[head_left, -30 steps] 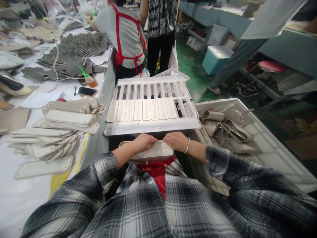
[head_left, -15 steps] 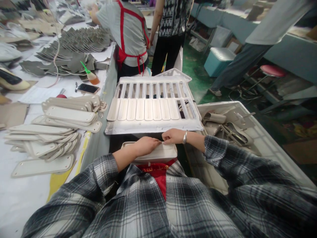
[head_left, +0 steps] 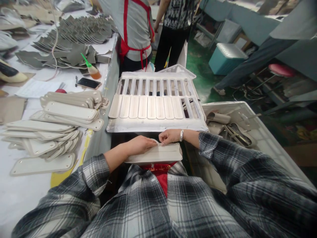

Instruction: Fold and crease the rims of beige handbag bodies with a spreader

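A cream leather-like case (head_left: 160,154), long with a seam line along it, is held against my lap below the white rack. My left hand (head_left: 141,145) grips its upper left part, fingers laid along the far edge. With fingers bent, my right hand (head_left: 169,136) pinches the same edge near the middle, close to the left fingertips. Just beyond both hands is the white rack (head_left: 158,125), its front row holding several flat cream panels (head_left: 143,107). The undersides of the fingers are hidden.
Piles of cream panels with riveted ends (head_left: 39,130) lie on the table to the left, near a phone (head_left: 88,83) and a glue bottle (head_left: 94,71). A white crate (head_left: 241,110) with finished-looking cases stands right. Other people stand ahead.
The case has tilted so that more of its seamed face shows. Both hands have shifted slightly left in view, still on its edge. The view has turned a little.
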Motion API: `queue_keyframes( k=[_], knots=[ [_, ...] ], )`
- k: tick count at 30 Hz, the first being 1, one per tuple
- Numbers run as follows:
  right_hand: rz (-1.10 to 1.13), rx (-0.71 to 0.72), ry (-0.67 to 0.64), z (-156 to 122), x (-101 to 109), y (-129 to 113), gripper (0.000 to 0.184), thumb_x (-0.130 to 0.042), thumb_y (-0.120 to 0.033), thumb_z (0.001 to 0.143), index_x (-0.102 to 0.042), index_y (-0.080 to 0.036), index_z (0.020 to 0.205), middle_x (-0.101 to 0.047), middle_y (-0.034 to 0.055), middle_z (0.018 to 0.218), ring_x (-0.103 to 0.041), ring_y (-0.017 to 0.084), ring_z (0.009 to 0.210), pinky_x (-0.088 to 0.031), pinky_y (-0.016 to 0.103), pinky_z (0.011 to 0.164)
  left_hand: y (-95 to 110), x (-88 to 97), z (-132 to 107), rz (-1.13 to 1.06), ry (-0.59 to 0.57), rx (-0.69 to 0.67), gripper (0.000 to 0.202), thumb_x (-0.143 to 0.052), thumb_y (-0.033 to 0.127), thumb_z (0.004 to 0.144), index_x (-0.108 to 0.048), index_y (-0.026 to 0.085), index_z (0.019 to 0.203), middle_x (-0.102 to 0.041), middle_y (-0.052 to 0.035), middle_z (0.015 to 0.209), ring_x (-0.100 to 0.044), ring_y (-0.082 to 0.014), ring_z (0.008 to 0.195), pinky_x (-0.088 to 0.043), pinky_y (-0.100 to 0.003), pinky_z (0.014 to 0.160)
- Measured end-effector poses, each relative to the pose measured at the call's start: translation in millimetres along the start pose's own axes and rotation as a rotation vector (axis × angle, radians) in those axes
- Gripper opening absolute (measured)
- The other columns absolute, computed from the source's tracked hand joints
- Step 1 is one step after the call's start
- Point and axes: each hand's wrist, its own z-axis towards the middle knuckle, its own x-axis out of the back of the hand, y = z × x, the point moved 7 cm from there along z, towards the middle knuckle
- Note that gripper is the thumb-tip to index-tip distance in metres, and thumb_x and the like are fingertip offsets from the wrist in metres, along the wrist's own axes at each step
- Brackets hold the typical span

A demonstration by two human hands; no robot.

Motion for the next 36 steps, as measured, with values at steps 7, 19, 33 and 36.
queue_keyframes(
  k=[7, 19, 33, 36],
  knots=[
    [-0.009, 0.056, -0.018, 17, -6, -16, 0.035, -0.066, -0.045, 0.065, -0.049, -0.015, 0.068, -0.043, -0.0078, 0.057, -0.036, 0.007, 0.057, -0.028, 0.022, 0.056, -6, 3.9, -9, -0.047, -0.025, 0.005, 0.031, -0.043, 0.016, 0.088, -0.065, 0.021, 0.11, -0.069, -0.0051, 0.108, -0.065, -0.0156, 0.092, -0.048, -0.022, 0.082],
    [-0.042, 0.073, -0.093, 56, -16, -35, 0.039, -0.069, -0.048, 0.062, -0.049, -0.015, 0.069, -0.043, -0.0079, 0.057, -0.036, 0.007, 0.054, -0.027, 0.021, 0.051, -29, 14.4, -68, -0.016, 0.063, 0.094, 0.03, -0.046, 0.018, 0.087, -0.066, 0.019, 0.109, -0.067, -0.0076, 0.114, -0.065, -0.0157, 0.098, -0.049, -0.023, 0.086],
    [0.017, 0.119, -0.154, 109, -36, -67, 0.032, -0.07, -0.038, 0.063, -0.047, -0.015, 0.067, -0.04, -0.0102, 0.051, -0.033, 0.005, 0.05, -0.025, 0.02, 0.049, -39, 19.8, -98, -0.032, 0.12, 0.189, 0.029, -0.046, 0.018, 0.087, -0.068, 0.019, 0.106, -0.067, -0.0075, 0.113, -0.066, -0.0146, 0.095, -0.05, -0.022, 0.085],
    [-0.014, 0.135, -0.107, 116, -37, -76, 0.031, -0.07, -0.036, 0.062, -0.047, -0.015, 0.065, -0.041, -0.0097, 0.053, -0.034, 0.006, 0.052, -0.026, 0.02, 0.05, -41, 22.6, -106, -0.039, 0.148, 0.25, 0.029, -0.047, 0.018, 0.086, -0.069, 0.019, 0.104, -0.069, -0.0072, 0.109, -0.066, -0.0148, 0.095, -0.05, -0.024, 0.087]
  ],
)
